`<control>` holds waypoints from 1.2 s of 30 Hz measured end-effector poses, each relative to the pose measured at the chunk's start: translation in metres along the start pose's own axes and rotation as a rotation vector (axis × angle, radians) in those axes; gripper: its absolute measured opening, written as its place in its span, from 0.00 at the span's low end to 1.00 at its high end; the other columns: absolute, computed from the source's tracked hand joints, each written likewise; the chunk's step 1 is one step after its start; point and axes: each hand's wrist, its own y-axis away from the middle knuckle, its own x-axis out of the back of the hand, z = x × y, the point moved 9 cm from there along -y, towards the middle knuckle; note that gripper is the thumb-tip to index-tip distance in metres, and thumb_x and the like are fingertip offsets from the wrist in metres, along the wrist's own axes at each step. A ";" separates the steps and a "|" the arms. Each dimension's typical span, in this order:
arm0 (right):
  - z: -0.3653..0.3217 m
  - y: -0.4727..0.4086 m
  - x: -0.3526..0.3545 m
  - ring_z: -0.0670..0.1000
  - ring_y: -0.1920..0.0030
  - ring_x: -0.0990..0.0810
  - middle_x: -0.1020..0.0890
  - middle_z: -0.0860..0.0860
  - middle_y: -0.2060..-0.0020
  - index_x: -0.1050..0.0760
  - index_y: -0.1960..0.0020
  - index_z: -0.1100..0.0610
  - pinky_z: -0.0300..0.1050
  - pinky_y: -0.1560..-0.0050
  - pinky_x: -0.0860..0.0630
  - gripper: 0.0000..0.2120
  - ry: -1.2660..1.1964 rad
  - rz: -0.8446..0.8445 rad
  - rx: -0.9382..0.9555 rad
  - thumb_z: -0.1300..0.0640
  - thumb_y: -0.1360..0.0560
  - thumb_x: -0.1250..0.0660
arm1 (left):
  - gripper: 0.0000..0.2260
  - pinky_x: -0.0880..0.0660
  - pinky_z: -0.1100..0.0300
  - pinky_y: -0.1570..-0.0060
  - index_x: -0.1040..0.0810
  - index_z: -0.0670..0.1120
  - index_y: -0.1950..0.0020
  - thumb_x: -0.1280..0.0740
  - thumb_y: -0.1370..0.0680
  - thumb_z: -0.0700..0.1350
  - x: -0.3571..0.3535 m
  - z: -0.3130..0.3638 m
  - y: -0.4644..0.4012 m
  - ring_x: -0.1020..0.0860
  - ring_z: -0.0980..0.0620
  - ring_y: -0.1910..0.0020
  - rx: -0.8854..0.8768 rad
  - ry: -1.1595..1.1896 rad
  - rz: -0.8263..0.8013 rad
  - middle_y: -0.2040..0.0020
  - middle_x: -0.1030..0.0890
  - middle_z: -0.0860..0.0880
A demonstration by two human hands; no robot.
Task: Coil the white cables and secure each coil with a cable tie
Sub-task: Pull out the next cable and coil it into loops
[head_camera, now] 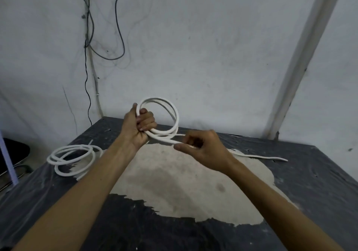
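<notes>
the left hand [140, 127] is raised above the far part of the worktop [310, 183], its fingers [146, 122] curled tight around one side of a white cable coil [164, 115] of several loops, which stands upright in the air with its ring facing the camera. from the bottom of that coil a loose stretch of the same white cable runs to the right, into the right hand [203, 150]. the right hand is held just beside the coil, thumb and fingers bent inward and pinching the cable where it leaves the loops; how firmly it is gripped cannot be told. past the right hand the cable tail [261, 156] lies flat on the worktop, trailing off to the right and ending well apart from the coil. a second white cable coil [73, 157] lies on the left part of the worktop, loose and flat, with several loops spread unevenly and a short end sticking up toward the back; whether a tie holds it cannot be told. the worktop is dark and scuffed, with a large pale worn patch [184, 183] in the middle under both forearms. behind it stands a stained white wall [213, 47], where thin dark and grey wires [118, 28] hang on the left and a pale conduit [302, 60] runs slantwise on the right.
</notes>
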 end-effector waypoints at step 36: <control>0.020 -0.036 0.002 0.57 0.43 0.18 0.20 0.54 0.38 0.35 0.31 0.59 0.55 0.44 0.20 0.17 0.096 0.041 -0.394 0.65 0.19 0.38 | 0.25 0.49 0.68 0.87 0.38 0.46 0.68 0.49 0.16 0.58 -0.021 -0.046 0.010 0.45 0.58 0.87 0.038 -0.327 0.108 0.82 0.43 0.53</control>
